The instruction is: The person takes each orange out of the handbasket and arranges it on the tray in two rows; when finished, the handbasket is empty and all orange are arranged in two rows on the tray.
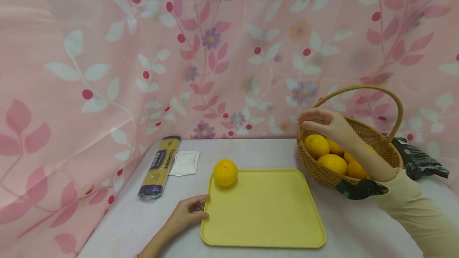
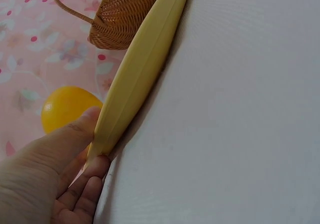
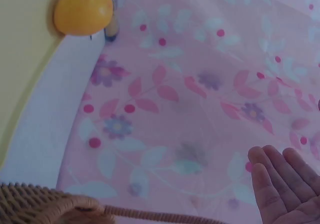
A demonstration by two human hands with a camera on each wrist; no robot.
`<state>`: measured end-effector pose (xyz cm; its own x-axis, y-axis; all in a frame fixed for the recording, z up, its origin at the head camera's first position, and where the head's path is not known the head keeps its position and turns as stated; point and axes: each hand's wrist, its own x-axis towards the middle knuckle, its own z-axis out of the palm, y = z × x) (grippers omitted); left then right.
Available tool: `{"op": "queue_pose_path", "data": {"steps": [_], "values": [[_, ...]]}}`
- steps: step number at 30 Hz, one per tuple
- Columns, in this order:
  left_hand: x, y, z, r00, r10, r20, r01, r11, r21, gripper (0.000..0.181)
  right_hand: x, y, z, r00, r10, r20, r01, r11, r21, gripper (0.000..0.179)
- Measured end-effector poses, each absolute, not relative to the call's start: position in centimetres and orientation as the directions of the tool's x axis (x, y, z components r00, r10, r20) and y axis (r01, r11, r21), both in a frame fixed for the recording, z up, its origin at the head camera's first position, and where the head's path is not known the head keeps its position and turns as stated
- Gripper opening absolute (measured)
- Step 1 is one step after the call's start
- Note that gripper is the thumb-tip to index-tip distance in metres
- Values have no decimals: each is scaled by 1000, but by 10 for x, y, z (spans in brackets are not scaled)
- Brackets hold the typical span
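Note:
My left hand (image 1: 186,214) pinches the left rim of a yellow tray (image 1: 265,210). In the left wrist view, the thumb lies on the rim and fingertips reach the tray's (image 2: 145,58) outer side. A round orange (image 1: 225,172) sits in the tray's far left corner. Over at the right, my right hand (image 1: 328,124) is raised above a wicker basket (image 1: 310,162), fingers extended and holding nothing. Inside the basket are several yellow and orange citrus fruits (image 1: 332,164), partly hidden by the forearm. The right wrist view shows these straight fingers (image 3: 285,184) against the curtain.
A spaghetti packet (image 1: 161,166) lies at the table's left, beside a white folded cloth or packet (image 1: 185,163). Behind the basket's right side is a black patterned bag (image 1: 419,158). The basket's tall handle (image 1: 398,106) arches upward. A pink floral curtain (image 1: 229,51) hangs behind the table.

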<state>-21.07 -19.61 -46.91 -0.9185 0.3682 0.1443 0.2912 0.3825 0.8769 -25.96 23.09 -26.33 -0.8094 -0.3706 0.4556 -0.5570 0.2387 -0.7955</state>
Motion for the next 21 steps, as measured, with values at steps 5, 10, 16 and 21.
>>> {"op": "queue_pose_path", "data": {"steps": [5,10,16,21], "values": [[-212,-197,-471,-920,366,142,287,379,880,54,-270,256,-258,-831,-363,422,-528,274,-804,22],[-212,-197,-473,-909,391,147,296,354,887,53,-281,274,-258,-821,-434,372,-514,277,-811,21],[-211,-198,-472,-909,383,166,318,377,870,53,-297,284,-256,-802,-486,348,-537,330,-777,24],[-212,-198,-473,-908,383,171,320,369,873,54,-309,291,-263,-812,-471,344,-512,292,-808,23]]}}
